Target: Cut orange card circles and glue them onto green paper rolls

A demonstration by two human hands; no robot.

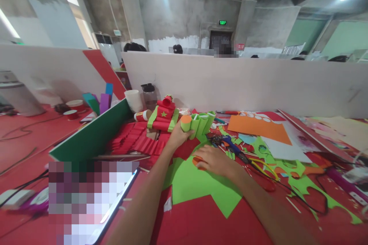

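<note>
I count two bare hands, one left and one right; one green paper roll with an orange top, and three more green paper tubes that I can make out; one round orange paper disc; one big orange paper sheet; one white cup; one clear black-lidded bottle; and folded red paper strips too many to tally.

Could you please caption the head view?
Left hand holds orange-topped green paper tube; right hand, an orange paper piece.
</note>
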